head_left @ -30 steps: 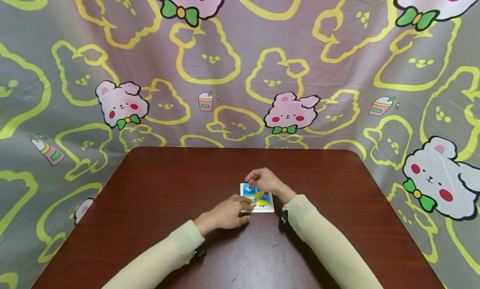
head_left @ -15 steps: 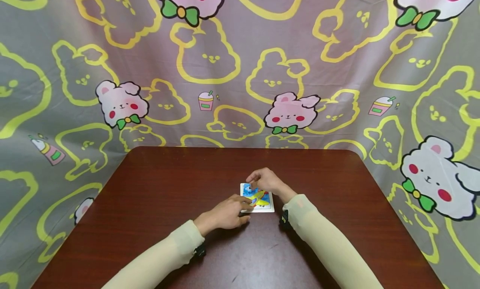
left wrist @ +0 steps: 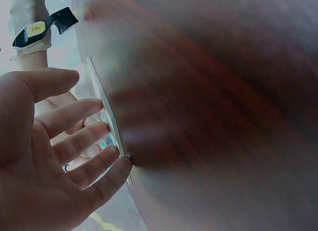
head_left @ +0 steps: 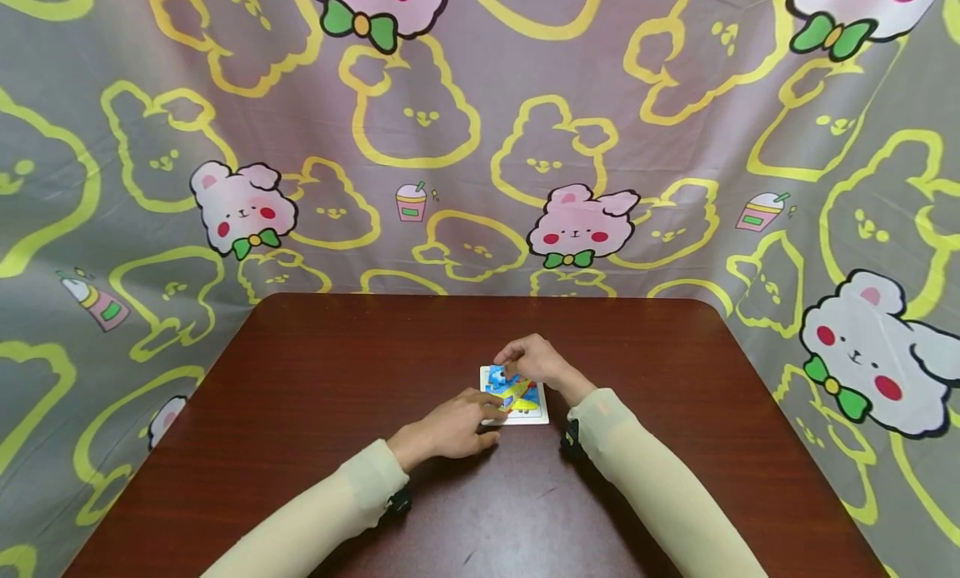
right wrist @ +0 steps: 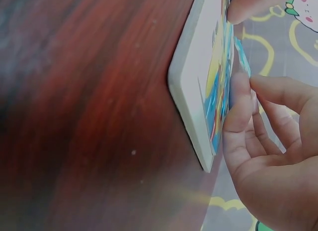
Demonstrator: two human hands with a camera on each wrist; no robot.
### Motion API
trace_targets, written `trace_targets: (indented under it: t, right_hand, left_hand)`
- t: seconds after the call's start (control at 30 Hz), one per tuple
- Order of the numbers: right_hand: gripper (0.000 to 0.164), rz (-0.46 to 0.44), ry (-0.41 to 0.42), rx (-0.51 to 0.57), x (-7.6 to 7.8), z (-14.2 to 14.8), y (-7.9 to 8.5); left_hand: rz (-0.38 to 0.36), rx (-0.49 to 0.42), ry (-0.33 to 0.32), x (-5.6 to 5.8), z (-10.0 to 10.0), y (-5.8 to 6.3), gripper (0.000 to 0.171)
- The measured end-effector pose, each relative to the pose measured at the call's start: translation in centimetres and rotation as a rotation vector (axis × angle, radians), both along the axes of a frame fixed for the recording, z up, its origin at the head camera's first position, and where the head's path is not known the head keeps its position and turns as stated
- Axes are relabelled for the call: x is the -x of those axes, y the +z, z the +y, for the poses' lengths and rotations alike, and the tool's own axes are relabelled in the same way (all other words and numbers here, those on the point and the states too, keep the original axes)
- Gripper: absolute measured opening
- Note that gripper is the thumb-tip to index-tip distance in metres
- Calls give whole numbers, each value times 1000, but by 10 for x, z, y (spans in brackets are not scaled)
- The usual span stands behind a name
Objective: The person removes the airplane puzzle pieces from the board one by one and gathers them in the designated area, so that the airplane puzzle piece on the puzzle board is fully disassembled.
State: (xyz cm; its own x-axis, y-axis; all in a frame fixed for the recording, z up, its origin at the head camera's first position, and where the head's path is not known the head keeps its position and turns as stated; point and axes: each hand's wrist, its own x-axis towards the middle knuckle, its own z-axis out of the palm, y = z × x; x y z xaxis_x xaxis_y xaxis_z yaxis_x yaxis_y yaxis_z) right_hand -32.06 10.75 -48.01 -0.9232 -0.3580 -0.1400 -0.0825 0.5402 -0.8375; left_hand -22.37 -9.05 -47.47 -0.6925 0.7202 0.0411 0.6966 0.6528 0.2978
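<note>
A small jigsaw puzzle with a white border [head_left: 534, 421] lies flat on the table, its picture showing a yellow plane on blue. My right hand [head_left: 536, 360] is over its far side and pinches a thin blue puzzle piece [right wrist: 242, 56] between thumb and fingers. That piece stands tilted up from the picture near the far left corner. My left hand [head_left: 459, 426] rests at the near left of the puzzle, fingers fairly straight. In the left wrist view its fingertips [left wrist: 113, 150] meet the puzzle's edge, and the thumb stays apart from it.
The dark red-brown wooden table [head_left: 360, 353] extends around the puzzle on every side. Behind and beside it hangs a grey curtain [head_left: 465, 87] printed with cartoon bunnies. A dark wrist strap [left wrist: 42, 32] shows on the right wrist in the left wrist view.
The blue piece in my right hand has tilted up and shows more of its face, while the right fingers have shifted slightly right. My left hand has stayed in place.
</note>
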Motion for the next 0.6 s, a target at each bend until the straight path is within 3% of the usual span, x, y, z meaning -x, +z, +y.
trace_targets:
  t: [0.6]
  right_hand:
    - [16, -12, -31, 2, 2, 19, 2]
  left_hand:
    - [0, -10, 3, -1, 1, 2, 39]
